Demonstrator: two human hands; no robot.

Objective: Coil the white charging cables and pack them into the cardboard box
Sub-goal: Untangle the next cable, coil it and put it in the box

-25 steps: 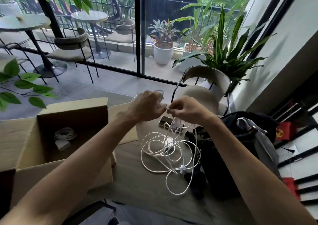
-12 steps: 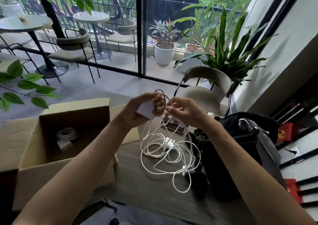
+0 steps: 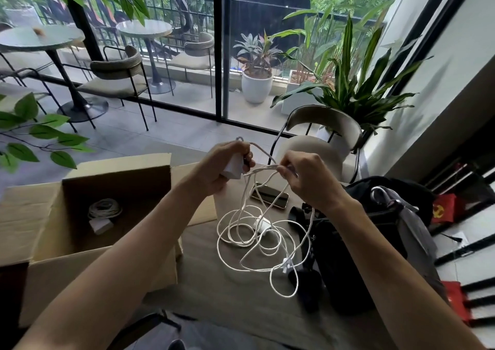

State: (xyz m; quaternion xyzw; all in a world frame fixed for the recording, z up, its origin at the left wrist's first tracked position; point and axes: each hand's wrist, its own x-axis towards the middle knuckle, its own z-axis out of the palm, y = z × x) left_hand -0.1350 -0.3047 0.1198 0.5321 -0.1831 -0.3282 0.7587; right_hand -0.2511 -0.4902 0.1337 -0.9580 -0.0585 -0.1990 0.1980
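While the left hand (image 3: pixel 225 165) grips a white plug (image 3: pixel 233 168), the right hand's (image 3: pixel 308 178) fingers (image 3: pixel 284 171) pinch the white cable (image 3: pixel 251 232); loops lie on the desk (image 3: pixel 227 296) between the cardboard box (image 3: pixel 80 266) and black bag (image 3: pixel 356 242).

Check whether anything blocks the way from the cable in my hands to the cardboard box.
Nothing visible does. The cardboard box stands open-topped, flaps out, just left of the left hand. One coiled cable with its charger lies on the bottom, leaving room. The loose cable still trails on the table.
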